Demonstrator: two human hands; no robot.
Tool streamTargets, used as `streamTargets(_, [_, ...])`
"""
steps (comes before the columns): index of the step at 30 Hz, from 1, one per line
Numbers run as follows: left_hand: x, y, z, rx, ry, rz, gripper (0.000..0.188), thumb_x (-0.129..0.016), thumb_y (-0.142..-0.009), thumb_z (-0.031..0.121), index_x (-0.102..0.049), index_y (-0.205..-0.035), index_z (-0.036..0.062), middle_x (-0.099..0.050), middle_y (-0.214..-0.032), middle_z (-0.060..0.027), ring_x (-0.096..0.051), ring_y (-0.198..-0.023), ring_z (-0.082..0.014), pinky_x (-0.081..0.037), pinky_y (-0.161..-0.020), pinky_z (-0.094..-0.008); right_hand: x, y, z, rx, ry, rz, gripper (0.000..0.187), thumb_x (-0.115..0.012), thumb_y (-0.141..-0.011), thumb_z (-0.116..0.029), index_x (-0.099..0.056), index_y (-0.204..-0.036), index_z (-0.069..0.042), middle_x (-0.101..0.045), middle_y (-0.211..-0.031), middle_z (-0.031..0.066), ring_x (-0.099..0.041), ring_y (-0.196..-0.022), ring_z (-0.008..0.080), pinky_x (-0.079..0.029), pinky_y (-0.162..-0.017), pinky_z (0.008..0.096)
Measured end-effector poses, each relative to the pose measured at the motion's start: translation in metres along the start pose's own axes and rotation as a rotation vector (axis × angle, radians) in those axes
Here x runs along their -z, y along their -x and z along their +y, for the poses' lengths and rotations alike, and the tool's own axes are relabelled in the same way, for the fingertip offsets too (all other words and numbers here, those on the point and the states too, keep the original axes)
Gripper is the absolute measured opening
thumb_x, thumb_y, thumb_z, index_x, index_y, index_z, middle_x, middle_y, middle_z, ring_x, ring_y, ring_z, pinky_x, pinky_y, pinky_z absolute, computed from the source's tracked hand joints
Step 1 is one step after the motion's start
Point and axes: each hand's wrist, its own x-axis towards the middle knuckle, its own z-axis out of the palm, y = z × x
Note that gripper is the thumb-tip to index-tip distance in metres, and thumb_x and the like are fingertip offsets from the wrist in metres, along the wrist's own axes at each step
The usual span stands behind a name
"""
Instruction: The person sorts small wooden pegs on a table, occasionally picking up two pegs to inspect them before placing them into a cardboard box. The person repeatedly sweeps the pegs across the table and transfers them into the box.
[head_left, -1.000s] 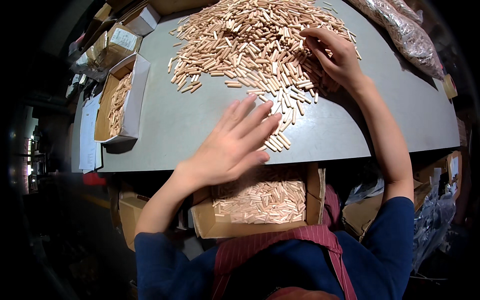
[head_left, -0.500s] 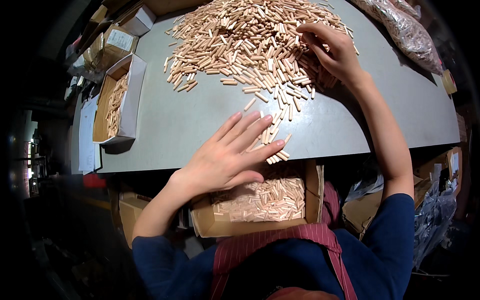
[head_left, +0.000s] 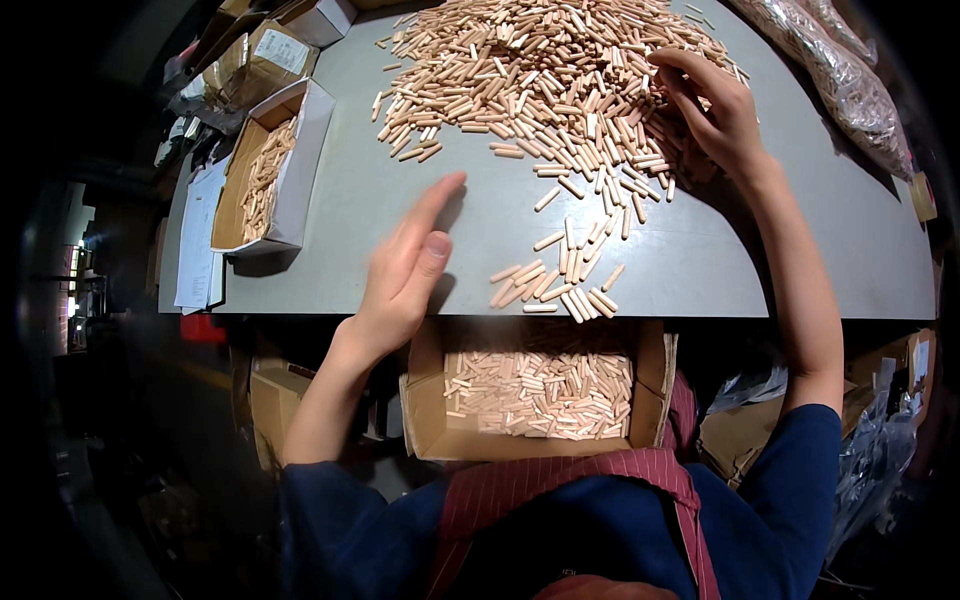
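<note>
A large pile of short wooden dowels (head_left: 560, 90) covers the far middle of the grey table (head_left: 350, 240). My right hand (head_left: 722, 115) is at the pile's right side, fingers bent over the dowels, with nothing visible in its grasp. My left hand (head_left: 405, 265) is on the left near the table's front edge, turned on its side with fingers stretched, holding nothing. To its right, a loose group of dowels (head_left: 568, 262) lies close to the edge. Below that edge stands an open cardboard box (head_left: 652, 392) with many dowels inside.
An open white-sided box (head_left: 312, 150) of dowels sits on the table's left, beside paper sheets (head_left: 200, 235). Farther back is a taped carton (head_left: 270, 65). A clear plastic bag (head_left: 835, 75) lies along the right edge, near a tape roll (head_left: 922, 196).
My left hand has moved left, off the dowels by the front edge, and turned on its side. Those dowels now lie spread out there. My right hand stays by the pile; the view has shifted slightly.
</note>
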Motion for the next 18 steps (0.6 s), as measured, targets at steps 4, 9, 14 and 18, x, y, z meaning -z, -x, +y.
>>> streamTargets(4, [-0.009, -0.009, 0.009, -0.038, 0.020, -0.096, 0.063, -0.039, -0.117, 0.039, -0.041, -0.162, -0.0050, -0.048, -0.164, -0.0226, -0.046, -0.153, -0.0336, -0.032, -0.126, -0.0400, -0.001, 0.001, 0.005, 0.039, 0.024, 0.012, 0.027, -0.067, -0.104, -0.002, -0.072, -0.131, -0.004, -0.077, -0.117, 0.0102, -0.078, -0.099, 0.0174, -0.063, -0.086, 0.0310])
streamTargets(9, [-0.020, -0.022, 0.014, -0.111, 0.071, -0.212, 0.065, -0.036, -0.117, 0.040, -0.037, -0.164, -0.0056, -0.046, -0.165, -0.0223, -0.043, -0.155, -0.0339, -0.030, -0.127, -0.0398, 0.001, 0.000, 0.001, 0.046, 0.063, -0.017, 0.026, -0.067, -0.104, -0.003, -0.072, -0.130, -0.004, -0.078, -0.115, 0.0100, -0.079, -0.099, 0.0188, -0.063, -0.085, 0.0308])
streamTargets(14, [-0.034, -0.039, 0.018, -0.203, 0.067, -0.330, 0.065, -0.041, -0.115, 0.036, -0.035, -0.164, -0.0053, -0.041, -0.168, -0.0232, -0.038, -0.158, -0.0369, -0.027, -0.129, -0.0417, -0.003, -0.001, 0.001, 0.068, 0.052, 0.024, 0.025, -0.069, -0.101, -0.006, -0.071, -0.126, -0.008, -0.077, -0.108, 0.0111, -0.075, -0.086, 0.0249, -0.059, -0.075, 0.0352])
streamTargets(18, [-0.051, -0.055, 0.020, -0.316, -0.058, -0.376, 0.066, -0.045, -0.113, 0.035, -0.033, -0.165, -0.0043, -0.036, -0.170, -0.0243, -0.032, -0.160, -0.0395, -0.024, -0.131, -0.0460, -0.003, -0.001, -0.006, 0.059, 0.013, 0.043, 0.024, -0.069, -0.101, -0.007, -0.072, -0.124, -0.008, -0.077, -0.108, 0.0123, -0.076, -0.088, 0.0284, -0.059, -0.077, 0.0370])
